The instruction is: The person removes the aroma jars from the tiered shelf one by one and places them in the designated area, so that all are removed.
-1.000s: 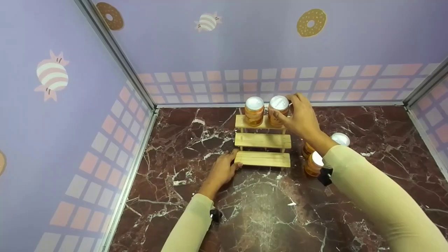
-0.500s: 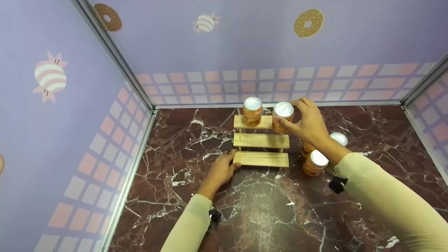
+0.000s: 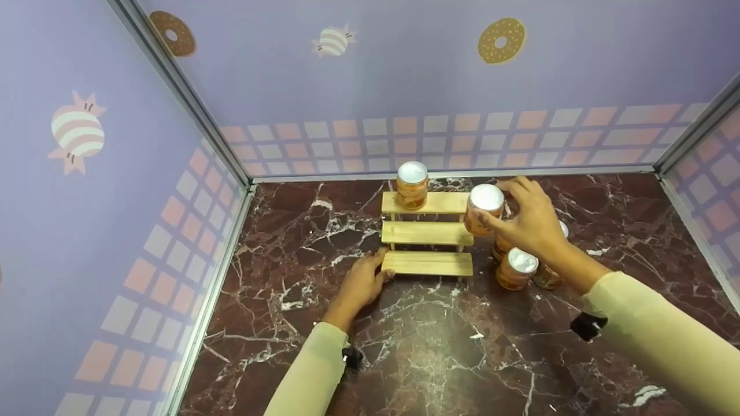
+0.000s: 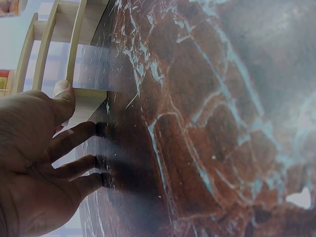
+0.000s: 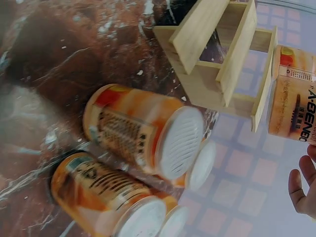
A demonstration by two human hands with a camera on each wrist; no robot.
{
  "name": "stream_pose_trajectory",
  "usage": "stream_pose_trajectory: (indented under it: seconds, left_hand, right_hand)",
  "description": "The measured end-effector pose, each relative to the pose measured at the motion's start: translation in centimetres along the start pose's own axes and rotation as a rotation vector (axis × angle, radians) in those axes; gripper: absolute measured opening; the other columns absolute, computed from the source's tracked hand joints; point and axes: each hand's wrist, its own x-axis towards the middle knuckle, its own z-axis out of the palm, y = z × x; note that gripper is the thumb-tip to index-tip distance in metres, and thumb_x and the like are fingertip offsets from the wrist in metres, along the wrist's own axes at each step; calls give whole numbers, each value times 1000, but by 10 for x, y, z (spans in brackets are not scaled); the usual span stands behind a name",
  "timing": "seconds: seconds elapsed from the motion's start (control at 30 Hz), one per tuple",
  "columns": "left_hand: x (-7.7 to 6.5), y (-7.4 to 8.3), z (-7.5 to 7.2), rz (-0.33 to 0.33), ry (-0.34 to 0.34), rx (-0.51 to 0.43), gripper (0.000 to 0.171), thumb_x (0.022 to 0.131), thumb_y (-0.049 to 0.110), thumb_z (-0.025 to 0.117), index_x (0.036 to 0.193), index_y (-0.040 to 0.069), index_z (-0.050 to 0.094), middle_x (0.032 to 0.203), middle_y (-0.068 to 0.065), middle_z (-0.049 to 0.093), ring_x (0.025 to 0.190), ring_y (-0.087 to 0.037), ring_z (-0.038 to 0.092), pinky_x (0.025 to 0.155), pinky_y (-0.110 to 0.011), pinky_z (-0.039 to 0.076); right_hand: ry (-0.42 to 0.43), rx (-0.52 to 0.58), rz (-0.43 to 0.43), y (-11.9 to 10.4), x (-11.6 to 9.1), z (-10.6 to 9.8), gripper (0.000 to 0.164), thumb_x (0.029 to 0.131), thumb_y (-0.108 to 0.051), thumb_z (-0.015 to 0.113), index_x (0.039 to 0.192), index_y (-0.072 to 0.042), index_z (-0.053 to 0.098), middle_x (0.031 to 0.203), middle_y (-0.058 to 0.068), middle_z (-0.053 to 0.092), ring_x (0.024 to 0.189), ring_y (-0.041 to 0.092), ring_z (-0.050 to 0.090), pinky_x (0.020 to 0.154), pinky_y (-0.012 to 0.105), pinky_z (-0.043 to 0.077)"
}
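Note:
A three-step wooden display rack (image 3: 428, 233) stands on the marble surface. One orange jar (image 3: 411, 188) with a white lid sits at the left of its top step. My right hand (image 3: 532, 219) holds another such jar (image 3: 484, 211) upright between thumb and fingers, overlapping the right ends of the upper steps in the head view. The right wrist view shows printed lettering on this held jar (image 5: 294, 94). At the bottom step's left end, my left hand (image 3: 361, 283) grips the corner, its thumb (image 4: 63, 98) on the front edge and the other fingers spread near the tabletop.
Several more orange jars (image 3: 514, 271) with white lids stand close together right of the rack, partly hidden by the right hand and forearm. Patterned purple walls (image 3: 370, 81) enclose the marble tabletop (image 3: 439, 346) at the back and sides.
My right hand has lifted the jar off the top step's right side and brought it right and toward me. The left hand stays at the rack's corner.

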Motion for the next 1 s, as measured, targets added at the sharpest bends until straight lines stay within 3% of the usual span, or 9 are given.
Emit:
stream_pose_trajectory:
  seconds: [0.1, 0.3, 0.53, 0.67, 0.83, 0.9, 1.0]
  left_hand:
    - [-1, -1, 0, 0, -2, -6, 71, 105, 46, 72, 168, 23, 50, 165, -22, 56, 157, -45, 50, 127, -64, 45]
    - [-1, -2, 1, -8, -14, 11, 70, 106, 47, 70, 169, 25, 48, 164, -23, 57, 157, -44, 51, 127, -64, 45]
    - [1, -2, 1, -24, -16, -3, 72, 105, 49, 70, 169, 27, 48, 165, -23, 56, 156, -44, 51, 127, -64, 44]
    - [2, -2, 0, -24, -12, -4, 72, 105, 51, 70, 170, 27, 47, 166, -22, 55, 158, -44, 50, 128, -64, 43]
    - [2, -3, 1, 2, 1, 5, 71, 106, 51, 69, 169, 26, 48, 164, -23, 57, 157, -44, 50, 127, -64, 45]
    - [2, -3, 1, 14, 6, 6, 71, 105, 50, 69, 169, 25, 49, 163, -24, 57, 156, -45, 52, 127, -64, 45]
    - [2, -3, 1, 19, 9, 6, 72, 105, 50, 70, 169, 25, 49, 162, -27, 58, 155, -46, 53, 126, -64, 46]
  right_hand:
    - [3, -5, -4, 4, -8, -3, 61, 86, -27, 96, 131, 6, 70, 119, 20, 69, 106, 38, 59, 91, 49, 50]
    - [6, -20, 0, 9, -20, -10, 58, 86, -25, 96, 131, 4, 72, 122, 19, 71, 110, 39, 61, 95, 57, 53]
    - [16, -35, -16, 17, -33, -18, 58, 83, -22, 97, 128, 4, 72, 118, 20, 71, 106, 39, 61, 92, 57, 53]
    - [13, -37, -14, 21, -41, -22, 58, 84, -24, 97, 128, 5, 72, 117, 20, 70, 106, 40, 61, 102, 65, 52]
    - [24, -52, -12, 25, -51, -24, 58, 83, -24, 98, 127, 5, 73, 116, 22, 70, 107, 42, 62, 98, 67, 51]
    - [32, -57, -14, 26, -55, -25, 58, 83, -23, 98, 127, 5, 73, 116, 22, 71, 107, 42, 62, 89, 62, 51]
    - [40, -57, -18, 27, -60, -27, 58, 82, -22, 98, 126, 5, 72, 116, 22, 71, 109, 42, 62, 91, 61, 52]
